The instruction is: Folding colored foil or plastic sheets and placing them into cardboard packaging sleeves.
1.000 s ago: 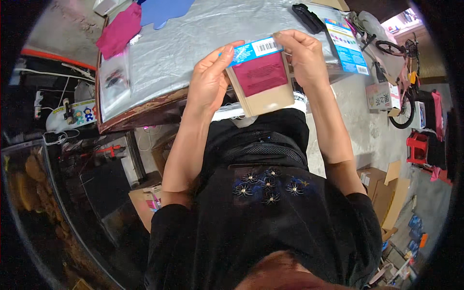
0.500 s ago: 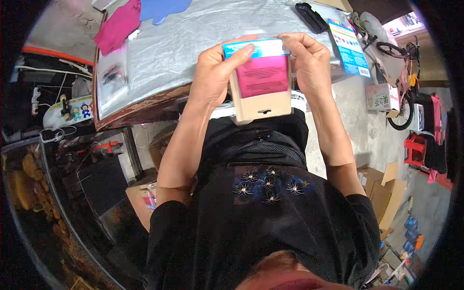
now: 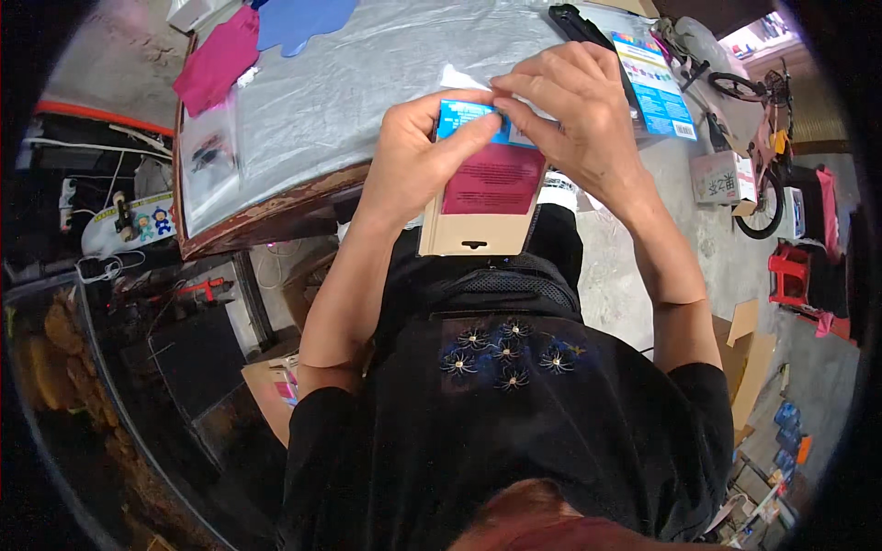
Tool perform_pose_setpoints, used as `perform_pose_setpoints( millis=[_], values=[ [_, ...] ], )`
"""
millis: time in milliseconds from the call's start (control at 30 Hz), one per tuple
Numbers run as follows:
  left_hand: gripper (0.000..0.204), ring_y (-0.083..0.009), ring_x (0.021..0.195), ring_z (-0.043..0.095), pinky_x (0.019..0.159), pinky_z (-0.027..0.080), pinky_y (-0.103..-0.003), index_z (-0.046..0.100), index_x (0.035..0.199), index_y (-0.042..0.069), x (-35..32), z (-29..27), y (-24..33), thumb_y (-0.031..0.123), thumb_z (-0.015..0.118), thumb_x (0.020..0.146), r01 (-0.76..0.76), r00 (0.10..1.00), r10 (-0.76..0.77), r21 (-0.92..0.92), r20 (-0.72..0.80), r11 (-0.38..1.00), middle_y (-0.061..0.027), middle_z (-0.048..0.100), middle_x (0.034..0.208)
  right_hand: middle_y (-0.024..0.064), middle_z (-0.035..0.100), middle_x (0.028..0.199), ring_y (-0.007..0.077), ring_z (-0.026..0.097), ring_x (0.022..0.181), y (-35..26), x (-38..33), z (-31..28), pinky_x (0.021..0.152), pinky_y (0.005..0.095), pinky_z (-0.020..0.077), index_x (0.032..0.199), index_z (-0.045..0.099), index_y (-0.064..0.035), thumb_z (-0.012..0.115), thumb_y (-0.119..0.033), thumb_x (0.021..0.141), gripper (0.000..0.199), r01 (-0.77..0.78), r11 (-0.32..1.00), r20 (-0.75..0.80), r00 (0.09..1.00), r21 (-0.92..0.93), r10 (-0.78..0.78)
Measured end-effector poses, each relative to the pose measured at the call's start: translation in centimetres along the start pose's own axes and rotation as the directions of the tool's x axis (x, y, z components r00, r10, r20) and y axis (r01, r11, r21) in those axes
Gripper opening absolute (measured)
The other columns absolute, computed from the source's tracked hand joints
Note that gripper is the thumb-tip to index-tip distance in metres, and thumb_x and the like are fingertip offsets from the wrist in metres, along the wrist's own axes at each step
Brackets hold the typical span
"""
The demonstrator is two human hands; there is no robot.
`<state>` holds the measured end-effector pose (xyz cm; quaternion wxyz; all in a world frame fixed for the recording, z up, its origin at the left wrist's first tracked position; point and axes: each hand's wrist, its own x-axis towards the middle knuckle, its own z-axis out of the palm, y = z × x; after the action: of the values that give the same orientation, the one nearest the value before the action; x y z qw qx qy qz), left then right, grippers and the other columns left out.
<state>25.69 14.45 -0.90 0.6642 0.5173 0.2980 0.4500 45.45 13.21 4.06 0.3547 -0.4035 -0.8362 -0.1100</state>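
Note:
A flat beige cardboard package (image 3: pixel 491 188) with a magenta panel, a blue strip and a hang slot is held over my lap at the table's front edge. My left hand (image 3: pixel 432 138) is closed on its left side, the thumb lying across the blue strip. My right hand (image 3: pixel 579 115) pinches at its top edge, fingertips close to the left thumb. Beyond the fingers a small white piece (image 3: pixel 459 79) sticks up; whether it belongs to the package I cannot tell.
The table (image 3: pixel 303 101) has a silvery cover. On it lie magenta cloth (image 3: pixel 216 62), blue cloth (image 3: pixel 299 23), a clear plastic bag (image 3: pixel 209 151), a black object (image 3: pixel 579 26) and a blue-and-white printed card (image 3: pixel 654 87). At right are a pink bicycle (image 3: pixel 767 151) and a carton (image 3: pixel 721 179).
The package has moved slightly nearer me and tilted. My right hand has left its right side and now pinches beside the left thumb. A white piece shows above the top edge.

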Motion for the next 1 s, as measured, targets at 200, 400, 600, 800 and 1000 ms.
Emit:
perform_pose_setpoints(
  millis=[200, 400, 600, 800, 1000],
  values=[
    [0.021, -0.0025, 0.076, 0.058, 0.066, 0.049, -0.021, 0.072, 0.109, -0.003, -0.8, -0.1, 0.6, 0.009, 0.071, 0.092, -0.094, 0.996, 0.090, 0.232, 0.026, 0.968, 0.0008, 0.069, 0.086, 0.0045, 0.065, 0.081, 0.0230, 0.063, 0.084, -0.1, 0.4, -0.5, 0.087, 0.0403, 0.0446, 0.087, 0.071, -0.0044, 0.077, -0.006, 0.072, 0.017, 0.154, 0.988, 0.042, 0.987, -0.024, -0.153],
    [0.020, -0.0017, 0.074, 0.056, 0.064, 0.047, -0.020, 0.073, 0.107, -0.003, -1.2, 0.2, 0.8, 0.009, 0.071, 0.092, -0.075, 0.997, 0.071, 0.274, 0.024, 0.959, 0.0021, 0.068, 0.083, 0.0054, 0.061, 0.077, 0.0235, 0.061, 0.080, 0.2, 0.5, 0.1, 0.086, 0.0408, 0.0450, 0.080, 0.064, -0.0033, 0.074, -0.001, 0.069, 0.014, 0.229, 0.973, 0.012, 0.973, -0.032, -0.228],
    [0.020, -0.0020, 0.073, 0.055, 0.064, 0.047, -0.020, 0.074, 0.108, -0.001, -1.0, 0.7, 1.0, 0.009, 0.070, 0.092, -0.063, 0.998, 0.067, 0.270, -0.006, 0.961, 0.0020, 0.068, 0.082, 0.0055, 0.060, 0.077, 0.0243, 0.059, 0.077, 0.6, 0.0, 1.1, 0.085, 0.0405, 0.0447, 0.082, 0.063, -0.0037, 0.071, 0.002, 0.069, 0.016, 0.109, 0.994, -0.066, 0.992, 0.018, -0.108],
    [0.022, -0.0063, 0.078, 0.064, 0.070, 0.053, -0.023, 0.072, 0.112, -0.002, -0.3, -0.1, 1.1, 0.009, 0.069, 0.094, 0.046, 0.999, -0.049, 0.154, 0.014, 0.987, -0.0032, 0.072, 0.090, 0.0064, 0.065, 0.084, 0.0199, 0.061, 0.082, 5.4, -2.2, -0.3, 0.080, 0.0319, 0.0468, 0.094, 0.066, -0.0011, 0.068, 0.000, 0.082, 0.012, -0.274, 0.957, -0.175, 0.942, 0.098, 0.288],
    [0.028, -0.0158, 0.094, 0.070, 0.086, 0.057, -0.028, 0.068, 0.120, -0.002, 4.5, -4.3, 2.0, 0.011, 0.068, 0.095, 0.151, 0.982, -0.170, -0.205, -0.076, 0.967, -0.0113, 0.073, 0.107, 0.0085, 0.069, 0.101, 0.0134, 0.064, 0.086, 11.5, -10.5, -11.5, 0.074, 0.0256, 0.0515, 0.111, 0.067, 0.0028, 0.062, -0.009, 0.097, 0.019, -0.503, 0.860, -0.247, 0.825, 0.088, 0.508]
  ],
)
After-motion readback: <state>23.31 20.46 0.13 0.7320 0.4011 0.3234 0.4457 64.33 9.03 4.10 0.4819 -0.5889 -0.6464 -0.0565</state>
